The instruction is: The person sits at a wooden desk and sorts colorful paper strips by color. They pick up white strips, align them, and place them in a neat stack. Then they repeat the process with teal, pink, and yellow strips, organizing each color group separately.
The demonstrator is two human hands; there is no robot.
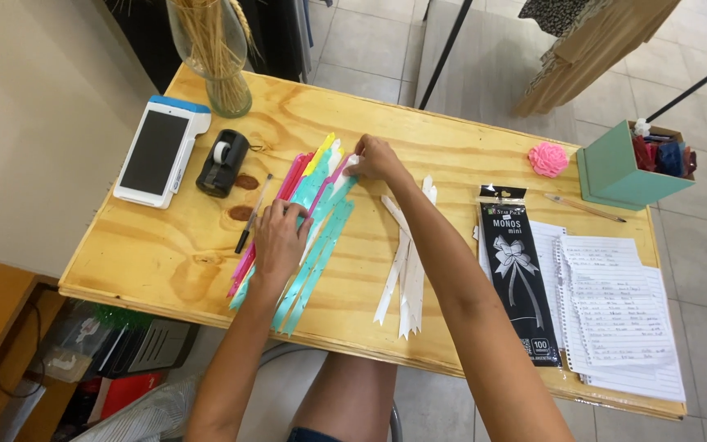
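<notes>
Pressed flat by the open left hand (280,237), the fan of coloured ribbon strips (308,225) lies with its long axis running away from the body; its far tips are pinched by the right hand (376,160), white strips (407,262) lying just beside

My light plywood table (452,147) carries: glass vase of dry stalks (210,57), white card terminal (159,151), black tape dispenser (222,162), black pen (252,214), pile of teal, pink and yellow ribbon strips (314,237), white ribbon strips (407,270), black ribbon packet (517,282), handwritten lined sheets (615,311), pink ribbon rosette (548,159), teal box (623,168), pencil (584,208).
</notes>
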